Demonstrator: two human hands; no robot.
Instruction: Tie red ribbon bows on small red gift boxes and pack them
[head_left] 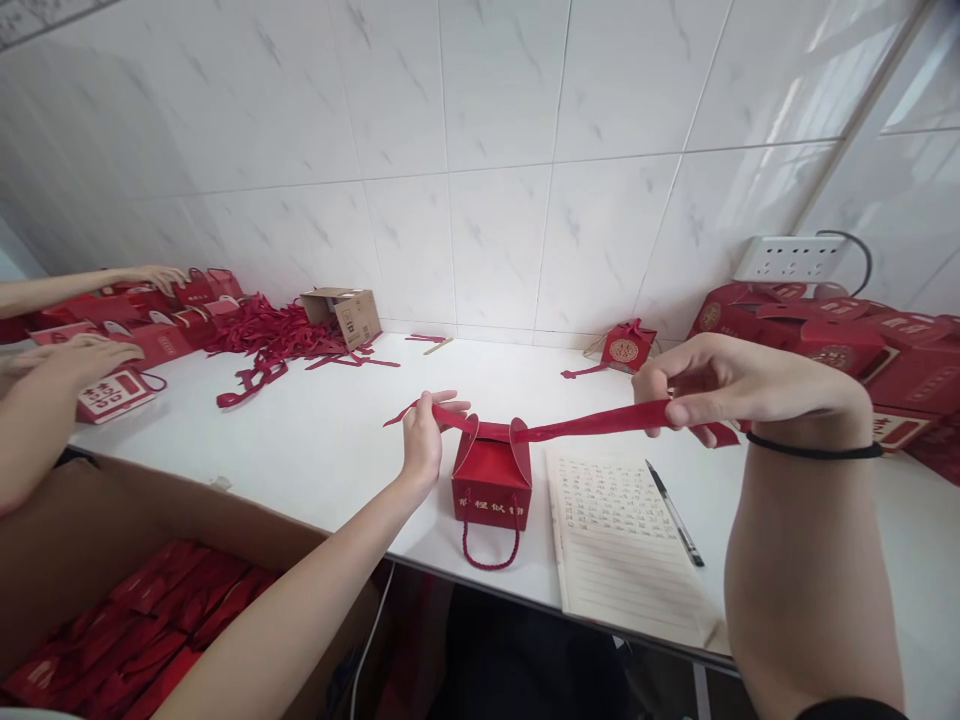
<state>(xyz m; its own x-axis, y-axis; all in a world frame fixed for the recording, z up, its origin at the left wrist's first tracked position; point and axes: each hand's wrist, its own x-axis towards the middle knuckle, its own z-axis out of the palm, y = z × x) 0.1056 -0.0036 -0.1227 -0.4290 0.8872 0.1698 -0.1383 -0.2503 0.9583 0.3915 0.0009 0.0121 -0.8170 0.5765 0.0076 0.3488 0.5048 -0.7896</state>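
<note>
A small red gift box point(491, 470) with gold characters and a rope handle stands upright near the table's front edge. A red ribbon point(592, 422) runs across its top, passing by the two raised side flaps. My left hand point(426, 440) is just left of the box and pinches the ribbon's shorter end between thumb and fingers. Out to the right, my right hand point(712, 385) is closed on the longer end, holding that stretch nearly straight. Part of the ribbon hangs beyond the right fingers.
A notebook point(622, 540) and a pen point(675, 515) lie right of the box. Red boxes point(825, 340) are piled at right, below a power strip point(789, 258). Loose ribbons point(262, 335) and a cardboard box point(352, 315) lie back left. Another person's hands point(82, 360) work at far left, above a carton point(187, 490).
</note>
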